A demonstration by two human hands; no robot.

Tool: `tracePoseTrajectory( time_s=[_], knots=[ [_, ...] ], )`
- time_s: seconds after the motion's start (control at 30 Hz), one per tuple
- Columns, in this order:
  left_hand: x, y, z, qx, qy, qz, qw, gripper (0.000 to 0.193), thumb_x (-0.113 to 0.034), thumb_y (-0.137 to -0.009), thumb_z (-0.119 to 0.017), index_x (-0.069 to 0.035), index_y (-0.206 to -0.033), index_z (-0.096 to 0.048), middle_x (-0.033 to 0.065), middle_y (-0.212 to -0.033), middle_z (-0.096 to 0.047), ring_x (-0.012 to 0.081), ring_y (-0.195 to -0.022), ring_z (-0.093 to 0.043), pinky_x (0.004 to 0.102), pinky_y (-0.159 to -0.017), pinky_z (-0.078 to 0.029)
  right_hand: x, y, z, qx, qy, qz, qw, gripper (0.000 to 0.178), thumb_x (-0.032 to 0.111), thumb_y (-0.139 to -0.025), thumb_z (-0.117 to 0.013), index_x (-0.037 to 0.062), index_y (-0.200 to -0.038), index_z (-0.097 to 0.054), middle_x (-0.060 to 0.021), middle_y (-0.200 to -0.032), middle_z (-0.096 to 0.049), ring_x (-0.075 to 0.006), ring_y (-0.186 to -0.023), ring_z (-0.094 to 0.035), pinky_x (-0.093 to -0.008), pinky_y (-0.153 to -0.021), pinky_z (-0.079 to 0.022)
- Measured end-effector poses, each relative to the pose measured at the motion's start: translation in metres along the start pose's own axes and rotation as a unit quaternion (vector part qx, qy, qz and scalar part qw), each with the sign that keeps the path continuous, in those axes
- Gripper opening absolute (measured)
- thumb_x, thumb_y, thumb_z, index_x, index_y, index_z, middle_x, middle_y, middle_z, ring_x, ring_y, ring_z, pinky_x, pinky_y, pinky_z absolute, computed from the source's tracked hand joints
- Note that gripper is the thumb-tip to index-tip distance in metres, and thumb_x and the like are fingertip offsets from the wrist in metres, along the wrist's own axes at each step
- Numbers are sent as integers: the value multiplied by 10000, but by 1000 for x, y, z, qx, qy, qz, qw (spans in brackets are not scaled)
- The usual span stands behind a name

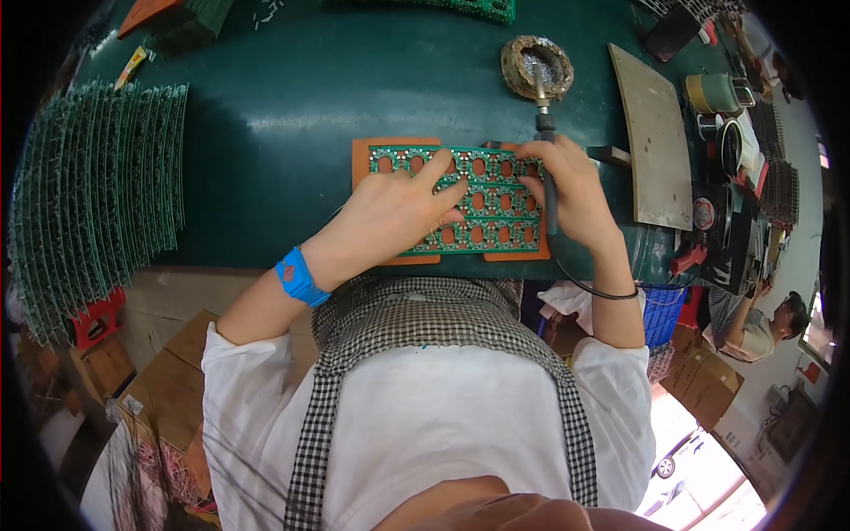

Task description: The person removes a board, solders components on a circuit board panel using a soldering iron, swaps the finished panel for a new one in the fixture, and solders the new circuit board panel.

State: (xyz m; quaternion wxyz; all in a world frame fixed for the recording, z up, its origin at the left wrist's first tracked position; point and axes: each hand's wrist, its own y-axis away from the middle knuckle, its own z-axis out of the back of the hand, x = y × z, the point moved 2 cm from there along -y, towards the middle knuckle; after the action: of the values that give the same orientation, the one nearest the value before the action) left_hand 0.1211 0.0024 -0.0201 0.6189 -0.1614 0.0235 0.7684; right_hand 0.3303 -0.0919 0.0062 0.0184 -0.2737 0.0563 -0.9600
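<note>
A green circuit board panel [482, 202] with rows of oval cut-outs lies on two orange pads [365, 157] on the dark green table. My left hand [390, 212] rests flat on the panel's left part, fingers spread across it. A blue wristband [297, 278] is on that wrist. My right hand [571, 190] grips a dark soldering iron [545, 133] at the panel's right edge. The iron's tip points away from me toward a round solder-crusted holder [536, 66]. Its black cord [593, 290] loops under my right wrist.
A fanned stack of green boards [97, 190] fills the table's left side. A beige slab [657, 142] lies to the right, with tape rolls and tools [726, 124] beyond it. Cardboard boxes [168, 372] sit below left. Another person [766, 323] sits at lower right.
</note>
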Motion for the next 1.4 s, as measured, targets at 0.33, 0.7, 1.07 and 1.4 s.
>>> tracePoseTrajectory(
  time_s=[0.33,0.7,1.07,1.4],
  knots=[
    [-2,-1,-1,43,13,11,999,330,-356,-819,-630,-142,-1070,-611,112,-1209,-515,222,-618,-633,284,-503,-517,2,4,-3,2,22,-16,1000,349,27,-723,-684,84,-1041,-553,-104,-869,-581,-312,-788,-542,-390,-694,-428],
    [19,23,18,22,44,86,995,313,-315,-814,-643,-164,-1087,-618,71,-1197,-525,178,-662,-644,286,-518,-514,-5,29,10,-49,65,-65,995,363,18,-722,-688,74,-1056,-558,-115,-931,-601,-314,-853,-557,-394,-725,-443],
    [20,32,16,69,12,126,990,384,-289,-801,-651,-194,-1168,-588,54,-1196,-540,191,-756,-649,304,-594,-527,5,19,1,-21,67,-101,992,375,-22,-709,-665,80,-1052,-556,-109,-904,-594,-316,-870,-569,-392,-738,-452],
    [35,92,2,-301,301,312,849,203,-74,-939,-503,-15,-1099,-613,51,-761,-588,100,-641,-529,218,-564,-405,-85,166,22,-588,190,-413,669,380,238,-814,-723,18,-992,-470,-150,-998,-653,-255,-865,-640,-356,-740,-504]
  ],
)
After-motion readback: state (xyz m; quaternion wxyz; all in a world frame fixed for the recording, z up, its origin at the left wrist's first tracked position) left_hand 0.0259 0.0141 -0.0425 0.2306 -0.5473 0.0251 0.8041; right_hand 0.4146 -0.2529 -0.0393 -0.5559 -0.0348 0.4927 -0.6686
